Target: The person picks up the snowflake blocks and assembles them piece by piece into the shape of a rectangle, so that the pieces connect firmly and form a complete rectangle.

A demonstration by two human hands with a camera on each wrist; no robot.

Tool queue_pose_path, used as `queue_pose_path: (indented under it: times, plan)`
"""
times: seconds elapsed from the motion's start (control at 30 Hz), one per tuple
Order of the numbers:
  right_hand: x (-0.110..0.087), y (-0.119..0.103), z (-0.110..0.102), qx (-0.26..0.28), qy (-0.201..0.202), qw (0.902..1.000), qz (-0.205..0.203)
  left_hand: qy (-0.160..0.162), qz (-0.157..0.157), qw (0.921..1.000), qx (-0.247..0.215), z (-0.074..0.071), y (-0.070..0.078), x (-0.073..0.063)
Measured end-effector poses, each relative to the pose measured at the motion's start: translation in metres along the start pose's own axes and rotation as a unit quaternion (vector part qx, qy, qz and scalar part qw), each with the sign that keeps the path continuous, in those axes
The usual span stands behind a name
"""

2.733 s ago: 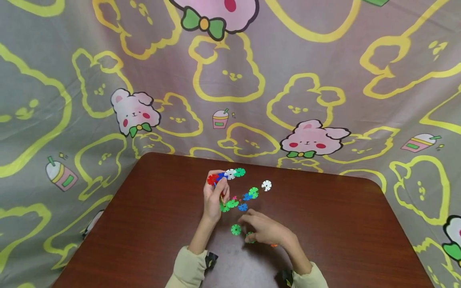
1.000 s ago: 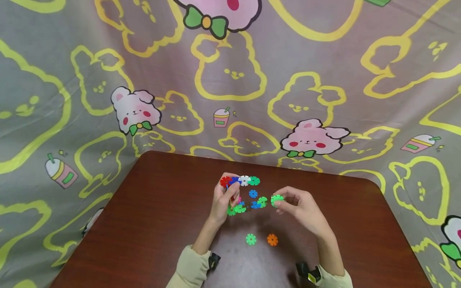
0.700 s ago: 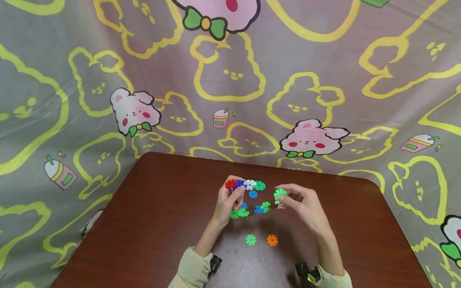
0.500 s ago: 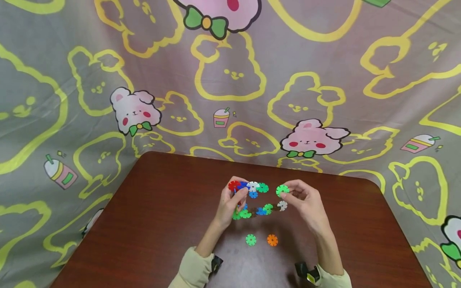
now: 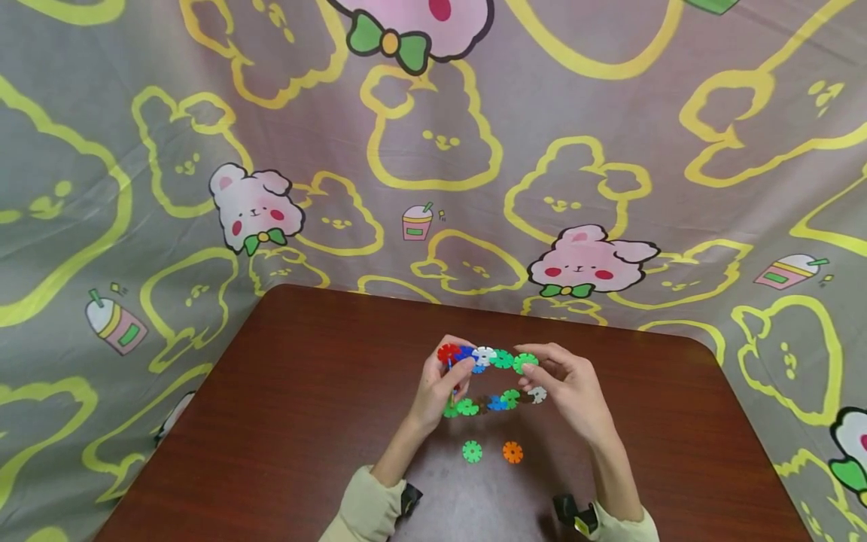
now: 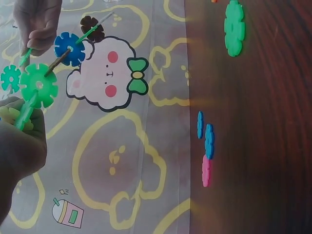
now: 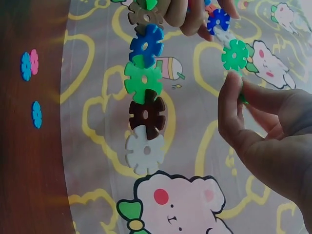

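Above the worktop (image 5: 305,391), left grip (image 5: 432,388) pinches the chain (image 5: 484,357); right grip (image 5: 576,382) pinches a green disc (image 5: 524,362), its earlier gap to the chain now closed. Joining seems underway; full engagement cannot be confirmed.

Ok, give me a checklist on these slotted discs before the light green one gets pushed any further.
1. Left hand grips the upper row: ok, near its red and dark blue discs.
2. Right hand pinches the light green disc: ok.
3. Light green disc lined up beside the teal disc ending that row: ok.
4. Those two slotted together: cannot tell; fingers cover part of the meeting edge.
5. Lower row's white end disc slotted into the dark brown disc: ok in the right wrist view.
6. White end disc joined to the light green disc: not ok if a closed loop is wanted; a gap shows.
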State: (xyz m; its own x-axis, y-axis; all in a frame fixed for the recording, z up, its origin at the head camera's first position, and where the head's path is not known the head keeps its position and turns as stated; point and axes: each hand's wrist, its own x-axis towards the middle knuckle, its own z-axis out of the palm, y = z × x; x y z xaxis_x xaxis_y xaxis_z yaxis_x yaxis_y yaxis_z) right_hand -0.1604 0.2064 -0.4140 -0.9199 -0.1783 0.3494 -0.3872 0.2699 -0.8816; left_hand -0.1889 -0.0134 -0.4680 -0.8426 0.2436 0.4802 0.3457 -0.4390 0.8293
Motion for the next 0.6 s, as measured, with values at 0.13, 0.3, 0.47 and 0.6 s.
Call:
queue_pose_path:
  times: [0.13, 0.3, 0.47, 0.6]
  plan:
    - [-0.0020, -0.0042, 0.0040, -0.029, 0.025, 0.9991, 0.020, 0.001, 0.004, 1.0000, 0.003, 0.0006, 0.0010, 0.0003]
    - [-0.0033, -0.0066, 0.0077, -0.057, 0.045, 0.9973, 0.006, 0.004, 0.001, 1.0000, 0.005, -0.0001, 0.0015, -0.0002]
    - [-0.0030, -0.0035, 0.0079, -0.087, 0.056, 0.9938, -0.039, 0.003, 0.002, 1.0000, 0.009, -0.0003, 0.0009, -0.0005]
    - [-0.0028, -0.0017, 0.0072, -0.085, 0.041, 0.9938, -0.059, -0.001, 0.005, 0.9999, 0.009, -0.0001, 0.0004, -0.0002]
